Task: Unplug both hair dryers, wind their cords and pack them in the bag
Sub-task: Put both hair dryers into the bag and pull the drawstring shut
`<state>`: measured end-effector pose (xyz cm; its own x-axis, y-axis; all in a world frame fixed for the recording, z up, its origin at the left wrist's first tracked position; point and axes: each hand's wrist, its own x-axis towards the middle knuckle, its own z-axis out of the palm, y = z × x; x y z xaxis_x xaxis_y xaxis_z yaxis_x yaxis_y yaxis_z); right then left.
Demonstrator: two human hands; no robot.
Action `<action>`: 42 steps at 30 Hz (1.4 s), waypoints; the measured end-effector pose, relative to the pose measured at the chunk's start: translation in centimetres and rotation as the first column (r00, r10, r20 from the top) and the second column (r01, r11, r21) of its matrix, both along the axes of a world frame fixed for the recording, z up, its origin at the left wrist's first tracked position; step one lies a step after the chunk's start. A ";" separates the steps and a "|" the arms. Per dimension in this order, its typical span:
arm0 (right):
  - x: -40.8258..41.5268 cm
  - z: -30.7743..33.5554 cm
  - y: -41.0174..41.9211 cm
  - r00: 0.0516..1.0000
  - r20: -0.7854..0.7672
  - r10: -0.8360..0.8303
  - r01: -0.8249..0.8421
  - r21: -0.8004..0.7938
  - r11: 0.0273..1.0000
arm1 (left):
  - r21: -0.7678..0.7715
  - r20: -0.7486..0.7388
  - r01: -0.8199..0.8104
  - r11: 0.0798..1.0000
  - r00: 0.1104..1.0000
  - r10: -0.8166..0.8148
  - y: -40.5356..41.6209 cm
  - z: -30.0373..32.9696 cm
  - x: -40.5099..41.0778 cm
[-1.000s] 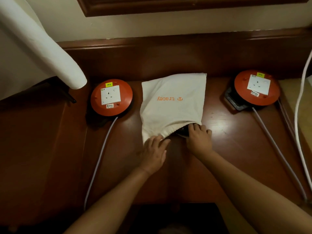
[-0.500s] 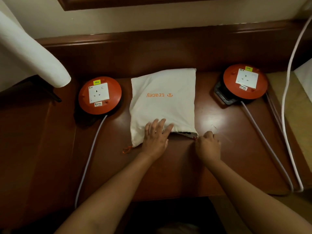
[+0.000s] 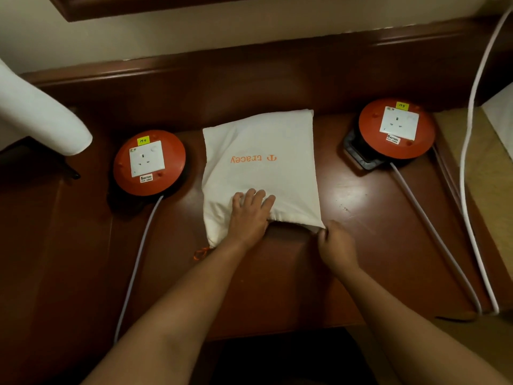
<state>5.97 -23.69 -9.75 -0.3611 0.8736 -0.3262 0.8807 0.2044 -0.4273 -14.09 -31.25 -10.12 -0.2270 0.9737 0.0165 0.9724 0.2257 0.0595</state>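
A white cloth bag [image 3: 261, 162] with orange lettering lies bulging on the dark wooden table [image 3: 361, 245], its mouth toward me. No hair dryer shows; whatever fills the bag is hidden. My left hand [image 3: 248, 215] lies flat on the bag just above its mouth, fingers spread. My right hand [image 3: 334, 244] pinches the bag's right mouth corner, fingers curled. An orange drawstring end [image 3: 201, 252] sticks out at the bag's left corner.
Two orange cable reels with white sockets, nothing plugged in, stand left [image 3: 149, 162] and right [image 3: 395, 128] of the bag, their pale cords running toward me. A white cable [image 3: 469, 162] hangs at the far right. A white padded shape [image 3: 41, 118] juts in at the left.
My right hand has come out of the bag's mouth and now pinches its right corner. My left hand has slid up onto the bag. The mouth has narrowed.
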 end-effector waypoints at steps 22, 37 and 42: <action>2.7 0.9 0.8 0.956 -0.058 -0.287 0.279 -0.115 0.953 | -0.123 0.323 -0.543 0.831 0.770 0.551 -6.1 0.0 -2.8; 3.8 6.9 2.0 0.929 -0.194 -0.314 0.301 -0.094 0.949 | -0.162 0.625 -0.528 0.834 0.599 0.500 -7.5 4.6 -5.4; 4.8 8.2 2.5 0.944 -0.189 -0.270 0.233 -0.195 0.953 | -0.187 0.661 -0.534 0.825 0.553 0.507 -8.6 5.1 -6.0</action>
